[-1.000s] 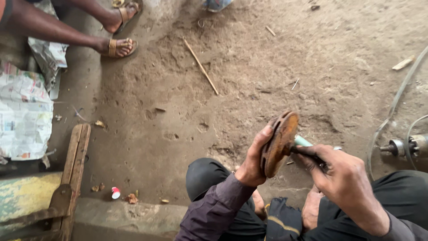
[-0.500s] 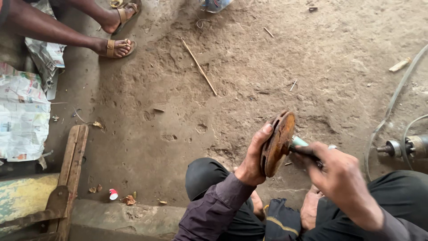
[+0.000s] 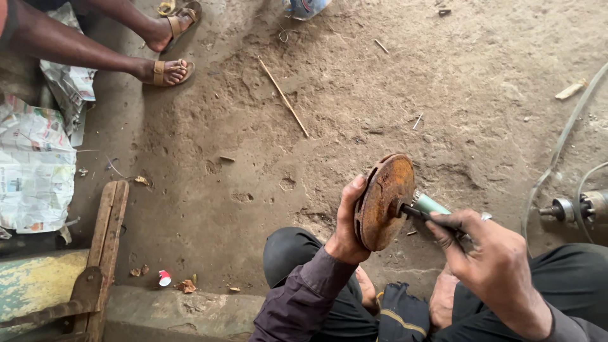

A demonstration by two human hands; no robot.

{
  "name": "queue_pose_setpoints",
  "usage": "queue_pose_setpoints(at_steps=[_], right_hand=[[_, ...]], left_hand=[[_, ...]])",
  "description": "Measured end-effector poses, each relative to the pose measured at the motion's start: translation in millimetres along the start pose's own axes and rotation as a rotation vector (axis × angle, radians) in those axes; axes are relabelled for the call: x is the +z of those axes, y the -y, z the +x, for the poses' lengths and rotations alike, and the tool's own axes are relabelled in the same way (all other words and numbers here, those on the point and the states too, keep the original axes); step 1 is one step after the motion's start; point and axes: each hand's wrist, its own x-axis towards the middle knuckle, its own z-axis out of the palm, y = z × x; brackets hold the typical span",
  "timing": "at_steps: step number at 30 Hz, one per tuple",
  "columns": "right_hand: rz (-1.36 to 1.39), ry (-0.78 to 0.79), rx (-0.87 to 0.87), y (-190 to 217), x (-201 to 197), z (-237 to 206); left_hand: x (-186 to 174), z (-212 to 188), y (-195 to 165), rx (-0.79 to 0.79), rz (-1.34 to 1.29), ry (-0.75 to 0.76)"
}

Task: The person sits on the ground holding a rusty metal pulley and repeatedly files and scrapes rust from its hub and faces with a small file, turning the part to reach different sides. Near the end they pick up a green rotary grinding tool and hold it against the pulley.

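Observation:
My left hand (image 3: 347, 223) grips the edge of a rusty round metal disc (image 3: 384, 201), held upright above my knees. My right hand (image 3: 493, 266) holds a thin dark tool (image 3: 425, 215) whose tip rests at the middle of the disc's face. A pale green cylinder (image 3: 430, 204) shows just behind the tool, beside the disc. Dark trousers and a purple sleeve fill the lower part of the view, with my bare feet between the knees.
Another person's legs in sandals (image 3: 166, 71) stretch in from the upper left. Newspaper (image 3: 33, 168) lies at the left beside a wooden plank (image 3: 107, 234). A thin stick (image 3: 283, 96) lies on the dirt floor. A metal shaft part (image 3: 573, 208) and a hose (image 3: 557, 152) sit at right.
The disc has turned slightly, showing more of its rusty face. My right hand and the tool stay at its centre; the view shifted a little.

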Motion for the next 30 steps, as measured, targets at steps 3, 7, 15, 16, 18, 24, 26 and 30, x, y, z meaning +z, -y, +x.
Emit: queue_pose_setpoints(at_steps=[3, 7, 15, 16, 18, 24, 26, 30], right_hand=[[-0.021, -0.003, -0.004, 2, 3, 0], [-0.015, -0.020, -0.015, 3, 2, -1], [-0.064, 0.010, -0.123, 6, 3, -3], [-0.065, 0.013, -0.120, 7, 3, -3], [-0.046, 0.008, -0.132, 8, 4, -2], [-0.046, 0.058, -0.090, 11, 3, 2], [-0.083, 0.067, -0.090, 11, 3, 4], [-0.019, 0.107, -0.052, 8, 3, 3]], left_hand=[[0, 0, 2, -0.001, -0.017, -0.002], [0, 0, 2, 0.023, 0.014, 0.008], [11, -3, 0, 0.073, 0.142, 0.089], [13, -3, -1, 0.078, 0.164, 0.109], [16, -4, -3, 0.083, 0.173, 0.143], [24, -3, -2, 0.053, 0.212, 0.165], [25, -3, -1, 0.063, 0.191, 0.179], [26, -2, -1, 0.078, 0.202, 0.177]])
